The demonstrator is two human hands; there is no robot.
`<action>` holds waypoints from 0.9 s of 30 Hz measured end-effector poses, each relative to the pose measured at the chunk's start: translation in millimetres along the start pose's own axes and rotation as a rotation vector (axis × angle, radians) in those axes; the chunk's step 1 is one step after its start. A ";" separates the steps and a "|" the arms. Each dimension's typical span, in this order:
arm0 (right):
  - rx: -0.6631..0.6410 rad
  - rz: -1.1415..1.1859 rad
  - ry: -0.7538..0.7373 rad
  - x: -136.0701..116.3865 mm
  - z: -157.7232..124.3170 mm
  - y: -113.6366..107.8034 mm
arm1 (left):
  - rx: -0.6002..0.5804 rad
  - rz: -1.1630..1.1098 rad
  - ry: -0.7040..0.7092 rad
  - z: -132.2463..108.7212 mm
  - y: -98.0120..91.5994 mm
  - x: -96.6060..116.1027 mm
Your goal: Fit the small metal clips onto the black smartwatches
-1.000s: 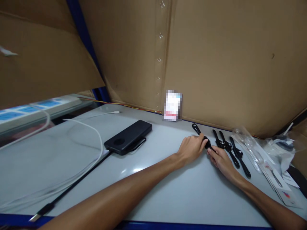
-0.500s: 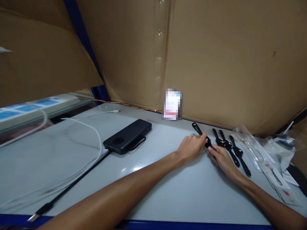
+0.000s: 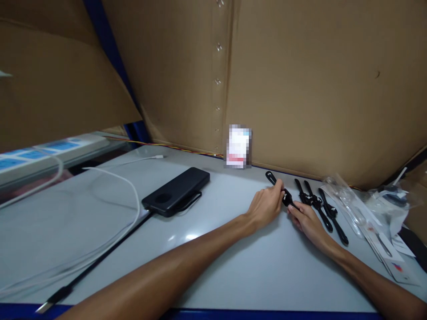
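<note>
Both hands are on one black spokeshave (image 3: pixel 287 198), a two-handled tool with a wider middle part, held over the grey table (image 3: pixel 267 266). My left hand (image 3: pixel 267 204) is closed around its far-left handle, close to the middle; the looped handle end sticks out past the fingers. On the near-right handle, my right hand (image 3: pixel 307 220) is closed, and its fingers hide most of that handle. Just to the right lie three similar black spokeshaves: a left one (image 3: pixel 302 192), a middle one (image 3: pixel 316 203) and a right one (image 3: pixel 332 214).
Clear plastic packs (image 3: pixel 363 226) and crumpled bags (image 3: pixel 388 200) lie at the right. A black power bank (image 3: pixel 178 191) with a black cable (image 3: pixel 110 249) and a white cable (image 3: pixel 136 191) occupy the left. A blurred upright card or screen (image 3: pixel 238 146) leans against the cardboard wall (image 3: pixel 316 89).
My left hand has shifted slightly along the spokeshave's handle, and its fingers now point more upward, showing more of the middle part. My right hand keeps its hold. The view has moved a little.
</note>
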State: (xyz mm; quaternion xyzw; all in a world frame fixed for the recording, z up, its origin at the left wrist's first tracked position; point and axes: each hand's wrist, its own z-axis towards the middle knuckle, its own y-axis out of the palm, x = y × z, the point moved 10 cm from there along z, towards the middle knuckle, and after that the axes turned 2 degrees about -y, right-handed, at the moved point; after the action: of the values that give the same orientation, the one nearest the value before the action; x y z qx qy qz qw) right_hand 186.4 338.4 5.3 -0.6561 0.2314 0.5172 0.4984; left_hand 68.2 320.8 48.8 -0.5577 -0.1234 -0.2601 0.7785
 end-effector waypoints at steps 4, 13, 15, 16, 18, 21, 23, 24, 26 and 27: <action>0.006 0.069 0.055 6.8 1.7 -2.2 | -0.087 0.147 0.190 -2.0 5.6 15.7; -0.024 0.056 0.059 8.5 4.2 -1.0 | -0.132 0.230 0.321 -1.4 11.7 20.3; -0.048 -0.005 0.032 7.6 5.8 0.1 | -0.111 0.137 0.256 1.1 11.7 13.7; -0.055 -0.048 0.010 6.4 6.4 0.4 | -0.089 0.081 0.226 2.3 10.5 10.5; -0.058 -0.136 -0.039 3.0 6.6 0.3 | -0.035 -0.024 0.172 4.2 6.6 4.3; -0.044 -0.240 -0.089 -2.3 4.9 -0.4 | -0.007 -0.091 0.141 5.1 5.0 0.0; -0.018 -0.334 -0.126 -7.6 3.1 -2.0 | -0.027 -0.077 0.149 4.7 7.4 0.9; -0.001 -0.393 -0.148 -10.6 2.1 -3.1 | -0.034 -0.070 0.153 4.5 8.3 1.4; 0.029 -0.513 -0.187 -15.7 0.3 -5.2 | -0.035 -0.081 0.148 4.4 8.6 1.3; 0.041 -0.564 -0.200 -16.8 -0.3 -6.4 | -0.034 -0.095 0.142 4.7 8.8 0.8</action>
State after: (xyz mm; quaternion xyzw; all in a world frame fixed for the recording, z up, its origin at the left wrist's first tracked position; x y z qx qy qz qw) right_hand 185.8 337.1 23.3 -0.6301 0.0002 0.4154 0.6561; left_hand 74.0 327.0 43.8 -0.5446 -0.0898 -0.3378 0.7624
